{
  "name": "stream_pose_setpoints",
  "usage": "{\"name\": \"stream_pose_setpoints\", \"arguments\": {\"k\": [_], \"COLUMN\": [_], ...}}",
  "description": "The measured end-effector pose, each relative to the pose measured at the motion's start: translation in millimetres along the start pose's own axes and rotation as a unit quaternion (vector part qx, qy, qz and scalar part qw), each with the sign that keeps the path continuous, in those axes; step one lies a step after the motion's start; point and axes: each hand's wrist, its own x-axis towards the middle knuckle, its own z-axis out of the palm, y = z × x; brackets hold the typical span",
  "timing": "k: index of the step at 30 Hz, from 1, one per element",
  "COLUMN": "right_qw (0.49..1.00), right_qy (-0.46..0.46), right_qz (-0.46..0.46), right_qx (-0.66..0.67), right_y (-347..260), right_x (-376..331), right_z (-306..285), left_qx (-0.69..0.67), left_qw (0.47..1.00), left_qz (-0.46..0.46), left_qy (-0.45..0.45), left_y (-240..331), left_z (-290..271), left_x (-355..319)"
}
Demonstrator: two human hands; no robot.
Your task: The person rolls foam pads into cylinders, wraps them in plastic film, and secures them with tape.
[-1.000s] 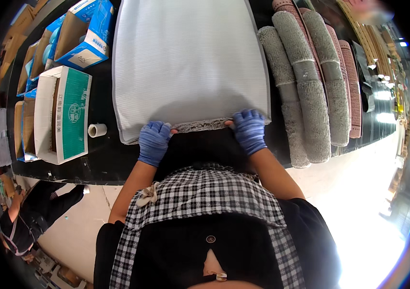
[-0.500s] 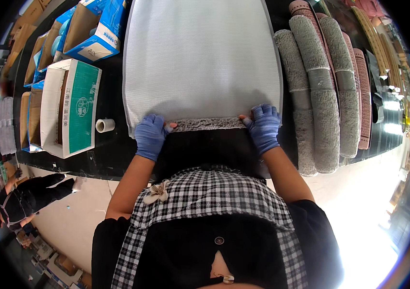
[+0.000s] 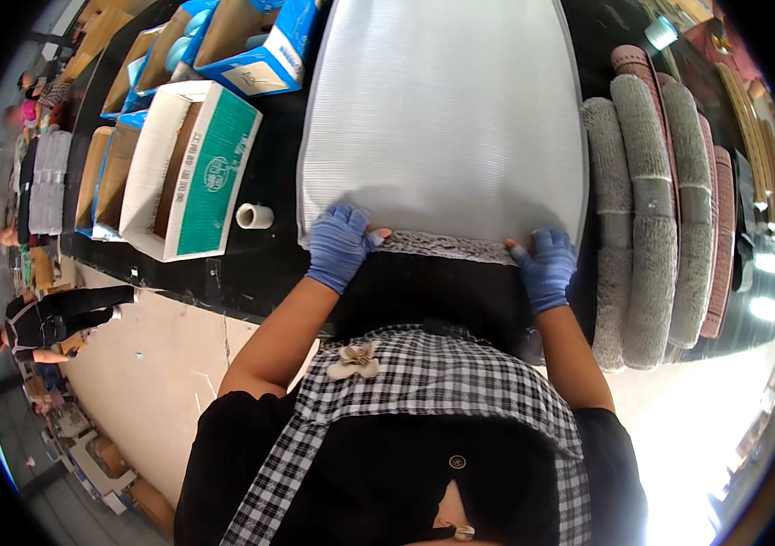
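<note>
A long mat (image 3: 447,118) lies on the black table with its light grey ribbed backing up. Its near end is turned over, so a narrow strip of fluffy grey pile (image 3: 447,246) shows along that edge. My left hand (image 3: 340,244), in a blue glove with bare fingertips showing, is closed on the left part of the turned edge. On the right part, my right hand (image 3: 546,267), gloved the same way, is closed too. Both thumbs lie along the pile strip, and the other fingers curl over the backing.
Rolled grey fluffy mats (image 3: 647,227) and pink rolled mats (image 3: 722,246) lie at the right. On the left stand a white and green box (image 3: 216,177), blue cartons (image 3: 256,73) and a small white roll (image 3: 255,217). Another person (image 3: 55,318) is at the far left.
The whole view has swung, so the table and its things sit further right in the picture. My hands keep their hold on the mat's edge, with little change in the fold.
</note>
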Motion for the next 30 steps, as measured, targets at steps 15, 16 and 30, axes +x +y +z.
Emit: {"name": "stream_pose_setpoints", "arguments": {"k": [15, 16, 30], "right_qw": [0.992, 0.992, 0.998], "right_qy": [0.054, 0.051, -0.043], "right_qz": [-0.104, -0.104, 0.007], "right_qx": [-0.049, -0.04, -0.036], "right_y": [-0.9, -0.8, -7.0], "right_x": [-14.6, -19.2, 20.2], "right_z": [12.4, 11.7, 5.8], "left_qx": [0.075, 0.059, 0.118], "left_qw": [0.994, 0.995, 0.992], "left_qz": [0.077, 0.057, -0.025], "left_qy": [-0.035, -0.054, -0.032], "left_y": [37.9, 32.6, 0.9], "left_z": [-32.4, -29.5, 7.8], "left_x": [-25.3, -29.6, 20.8]}}
